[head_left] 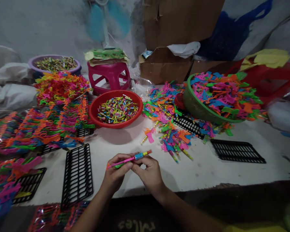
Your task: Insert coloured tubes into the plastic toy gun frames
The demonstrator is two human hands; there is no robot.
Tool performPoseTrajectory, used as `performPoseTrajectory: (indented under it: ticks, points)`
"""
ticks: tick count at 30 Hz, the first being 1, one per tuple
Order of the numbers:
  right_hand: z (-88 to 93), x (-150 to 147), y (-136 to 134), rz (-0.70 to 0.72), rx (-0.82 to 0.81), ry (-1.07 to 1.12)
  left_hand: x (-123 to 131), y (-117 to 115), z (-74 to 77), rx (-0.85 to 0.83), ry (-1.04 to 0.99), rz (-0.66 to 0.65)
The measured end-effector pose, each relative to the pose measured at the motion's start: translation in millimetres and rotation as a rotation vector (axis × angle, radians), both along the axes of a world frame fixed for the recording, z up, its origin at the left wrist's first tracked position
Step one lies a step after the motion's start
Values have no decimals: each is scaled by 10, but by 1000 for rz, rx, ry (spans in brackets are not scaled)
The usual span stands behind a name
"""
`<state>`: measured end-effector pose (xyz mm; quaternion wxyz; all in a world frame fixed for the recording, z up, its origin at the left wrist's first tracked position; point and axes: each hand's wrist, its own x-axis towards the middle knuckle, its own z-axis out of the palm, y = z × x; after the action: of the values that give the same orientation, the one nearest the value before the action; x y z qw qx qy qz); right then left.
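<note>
Over the front of the table, my left hand (116, 175) is closed around a pink plastic toy gun (120, 162), and a bit of green shows under it. From the gun's front end sticks a candy tube (139, 156) with a blue, yellow and red wrapping, pointing right. My right hand (149, 175) pinches at the underside of the tube, thumb and fingers bent together close to my left thumb. Just beyond lies a heap of toy guns (175, 137), several with candy tubes attached. A red basin (91, 112) full of loose candy tubes stands behind my hands.
At the right, a green basin (192, 100) overflows with toy guns. Black slotted trays (77, 172) lie left, and another black tray (236, 150) lies right. Rows of filled toy guns (38, 129) cover the left side. A pink stool (111, 74) and cardboard boxes (164, 66) stand behind.
</note>
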<state>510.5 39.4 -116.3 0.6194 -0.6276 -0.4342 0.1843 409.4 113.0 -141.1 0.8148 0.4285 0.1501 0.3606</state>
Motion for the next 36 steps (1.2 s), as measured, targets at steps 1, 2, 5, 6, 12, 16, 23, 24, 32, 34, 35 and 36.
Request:
performPoseTrajectory:
  ticks: [1,2,5,6,12,16,23,24,32,34,35,36]
  points:
    - [-2,3,0,8,-1,-2,5,-3,2,-7,-4,3]
    - [-3,5,1,14,3,-4,12,-5,6,-11,-6,6]
    - [1,13,7,18,19,7,31,-3,18,-10,-7,10]
    - [3,14,7,11,20,19,36,1,20,-7,-4,9]
    - [-14,7,12,-28,-37,83,24,27,-24,44,87,15]
    - [-5,62,7,19,-101,86,22,43,-53,118,213,85]
    - [137,463,-165,-89,-89,-216,31,195,-33,67,378,224]
    - [129,510,-169,-127,-73,-247,37,200,-19,64,389,193]
    - [-201,434,-4,193,-317,136,130,139,15,-104,303,-183]
    - [-239,396,10,102,-270,213,116,139,-8,-159,257,-210]
    - [-245,384,12,64,-245,229,107,137,-17,-173,250,-217]
    - [-246,375,13,40,-227,245,100,132,-23,-171,249,-222]
